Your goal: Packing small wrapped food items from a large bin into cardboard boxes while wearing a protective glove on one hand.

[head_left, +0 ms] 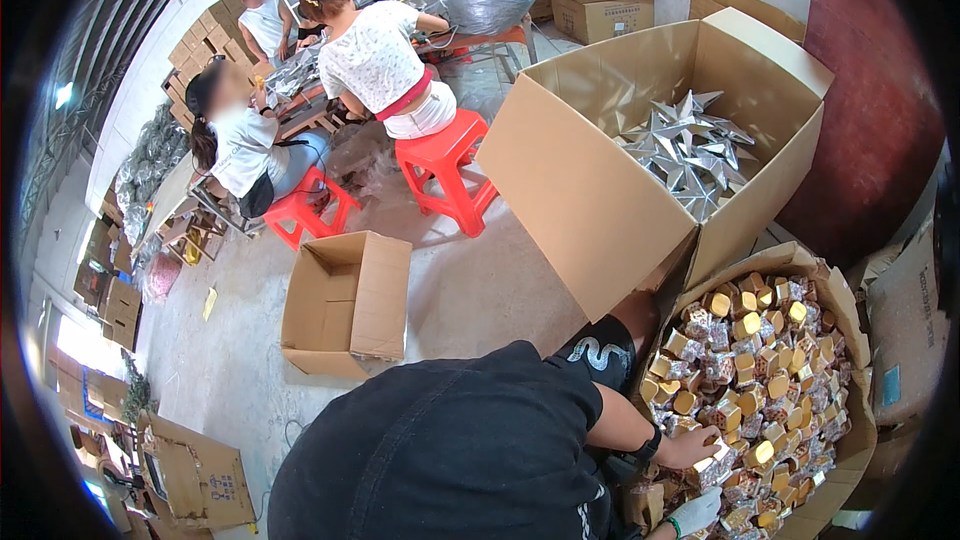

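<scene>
Among gold-topped pieces (pixel 750 402), bare left hand (pixel 686 448) near white-gloved right hand (pixel 697 513).

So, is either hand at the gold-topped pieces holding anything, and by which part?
Cannot be told: the left hand is at a gold-topped piece, its grip unclear; the gloved right hand shows no clear hold.

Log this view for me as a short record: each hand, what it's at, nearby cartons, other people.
Left hand: bare, on the gold-capped pieces; grip unclear
Right hand: pale glove, beside the left, among the same pieces; grip unclear
Pieces' container: open cardboard carton
Behind it: tall open carton holding silver stars
On floor: smaller open carton
Co-workers: several, around a worktable; two on red stools
</scene>
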`<state>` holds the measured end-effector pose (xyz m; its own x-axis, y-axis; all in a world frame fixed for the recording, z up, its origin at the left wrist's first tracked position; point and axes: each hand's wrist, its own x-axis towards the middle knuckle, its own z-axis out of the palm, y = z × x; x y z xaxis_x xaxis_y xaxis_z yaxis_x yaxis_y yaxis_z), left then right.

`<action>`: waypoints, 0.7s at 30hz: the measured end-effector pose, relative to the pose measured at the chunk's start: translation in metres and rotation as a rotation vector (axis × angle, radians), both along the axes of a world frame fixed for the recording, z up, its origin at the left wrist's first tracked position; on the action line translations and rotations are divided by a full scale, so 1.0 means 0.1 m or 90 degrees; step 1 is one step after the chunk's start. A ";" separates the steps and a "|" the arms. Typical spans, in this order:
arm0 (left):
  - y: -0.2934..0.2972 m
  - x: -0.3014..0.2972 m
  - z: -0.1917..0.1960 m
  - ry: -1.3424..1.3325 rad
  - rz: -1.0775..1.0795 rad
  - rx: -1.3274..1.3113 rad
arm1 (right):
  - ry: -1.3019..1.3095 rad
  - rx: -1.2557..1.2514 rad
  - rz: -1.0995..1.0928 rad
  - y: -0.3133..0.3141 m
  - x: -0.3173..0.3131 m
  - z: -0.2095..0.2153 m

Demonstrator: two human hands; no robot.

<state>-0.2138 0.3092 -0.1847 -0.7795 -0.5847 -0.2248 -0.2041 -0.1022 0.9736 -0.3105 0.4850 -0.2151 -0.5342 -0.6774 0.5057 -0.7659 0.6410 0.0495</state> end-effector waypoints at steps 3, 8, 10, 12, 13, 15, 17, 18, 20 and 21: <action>-0.03 -0.12 0.05 0.010 -0.062 0.120 | -0.070 0.100 -0.089 0.13 -0.01 0.12; -0.11 -0.11 -0.07 0.054 -0.108 0.313 | -0.459 -0.261 -0.043 -0.08 0.09 0.40; -0.14 -0.08 -0.18 0.072 -0.111 0.399 | -0.497 -0.299 -0.013 -0.19 0.15 0.47; -0.18 -0.07 0.00 0.070 -0.175 0.566 | -0.428 -0.337 0.067 -0.26 0.27 0.63; -0.20 -0.04 0.16 0.031 -0.181 0.558 | -0.473 -0.328 0.101 -0.26 0.28 0.67; -0.16 -0.10 0.10 -0.039 -0.197 0.546 | -0.481 -0.325 0.120 -0.34 0.33 0.72; -0.10 -0.09 0.03 -0.028 -0.261 0.578 | -0.538 -0.336 0.129 -0.32 0.37 0.78; -0.10 -0.12 -0.01 -0.027 -0.259 0.579 | -0.539 -0.334 0.131 -0.31 0.37 0.78; -0.14 -0.09 0.01 -0.041 -0.289 0.573 | -0.453 -0.327 0.146 -0.35 0.37 0.76; -0.18 -0.05 0.01 -0.001 -0.316 0.602 | -0.439 -0.315 0.150 -0.35 0.39 0.74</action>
